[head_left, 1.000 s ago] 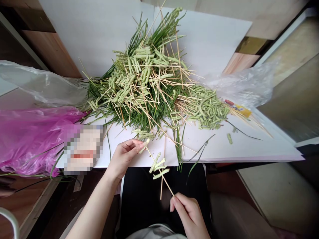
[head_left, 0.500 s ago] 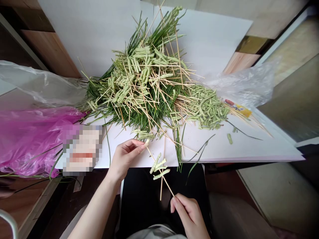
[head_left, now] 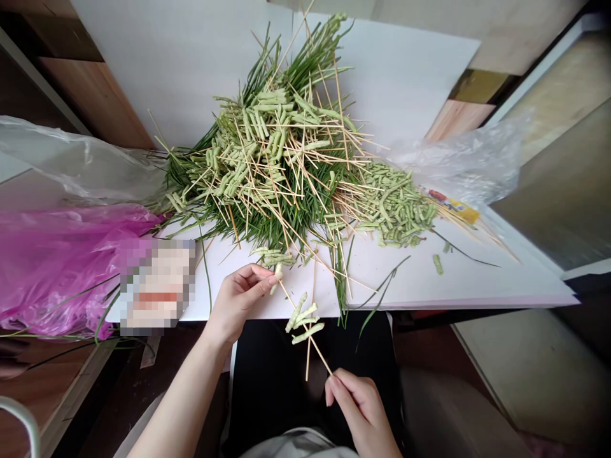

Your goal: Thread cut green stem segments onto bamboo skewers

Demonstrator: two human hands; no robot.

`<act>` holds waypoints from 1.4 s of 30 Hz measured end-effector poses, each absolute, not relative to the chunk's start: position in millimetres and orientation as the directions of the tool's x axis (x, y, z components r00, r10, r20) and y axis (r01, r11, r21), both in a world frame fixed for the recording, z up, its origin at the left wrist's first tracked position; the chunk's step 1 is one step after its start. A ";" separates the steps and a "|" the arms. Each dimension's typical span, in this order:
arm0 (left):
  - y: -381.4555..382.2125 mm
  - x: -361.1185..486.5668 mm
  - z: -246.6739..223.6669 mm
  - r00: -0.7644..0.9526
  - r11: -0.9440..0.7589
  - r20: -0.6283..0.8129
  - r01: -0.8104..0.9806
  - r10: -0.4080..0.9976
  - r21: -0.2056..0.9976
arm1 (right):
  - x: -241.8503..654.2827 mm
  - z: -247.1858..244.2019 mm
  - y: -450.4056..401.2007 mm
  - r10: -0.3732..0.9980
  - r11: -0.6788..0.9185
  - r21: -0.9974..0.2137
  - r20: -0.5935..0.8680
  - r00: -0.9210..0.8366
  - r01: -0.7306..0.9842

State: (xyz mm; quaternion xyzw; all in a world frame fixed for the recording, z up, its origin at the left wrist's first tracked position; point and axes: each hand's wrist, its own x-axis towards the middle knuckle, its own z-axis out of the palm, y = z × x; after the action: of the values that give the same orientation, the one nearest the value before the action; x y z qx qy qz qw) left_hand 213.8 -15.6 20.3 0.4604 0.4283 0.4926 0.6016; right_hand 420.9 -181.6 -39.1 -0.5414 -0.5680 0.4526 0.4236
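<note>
Between finger and thumb, my left hand point(head_left: 243, 296) pinches a pale green bean piece point(head_left: 279, 271) at the upper tip of a thin wooden skewer point(head_left: 321, 356). My right hand point(head_left: 356, 401) is closed on the skewer's lower end, above my lap. A few bean pieces point(head_left: 305, 324) lie across the middle of this skewer, where a second stick crosses it at the table's front edge. Just beyond my left hand, a small cluster of bean pieces point(head_left: 274, 256) rests on the white table point(head_left: 429, 286).
A tall heap of long green stalks point(head_left: 305, 216), skewers and bean pieces fills the table's middle. Right of it are loose cut beans point(head_left: 401, 210) and a clear plastic bag point(head_left: 472, 162). A pink bag point(head_left: 62, 267) and a blurred-out item point(head_left: 160, 286) are at left.
The bean piece in my left hand has tilted more upright at the skewer's tip, and my left hand has shifted slightly left. My right hand has hardly moved.
</note>
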 end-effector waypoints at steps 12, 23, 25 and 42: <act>-16.3 213.0 20.2 0.129 0.110 -0.084 -0.210 0.988 0.971 | 421.1 -40.1 -182.8 0.998 -0.015 -0.975 -0.028 -0.054 0.223; -17.5 216.3 21.2 0.133 0.175 -0.143 -0.276 0.981 0.945 | 423.3 -42.0 -180.7 0.997 -0.032 -0.979 -0.045 -0.057 0.203; -17.9 216.7 23.0 0.170 0.182 -0.134 -0.306 0.976 0.934 | 422.0 -40.5 -180.1 0.998 -0.021 -0.979 -0.033 -0.057 0.201; -16.2 217.4 27.4 0.163 0.256 -0.205 -0.421 0.965 0.870 | 421.5 -38.8 -180.3 0.997 0.013 -0.977 -0.003 -0.073 0.213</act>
State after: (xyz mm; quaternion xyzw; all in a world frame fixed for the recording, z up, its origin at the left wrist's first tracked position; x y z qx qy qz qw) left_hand 217.4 -16.2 27.4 0.3387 0.4016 0.5071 0.6833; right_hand 421.5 -180.3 -38.8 -0.5309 -0.5699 0.4602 0.4262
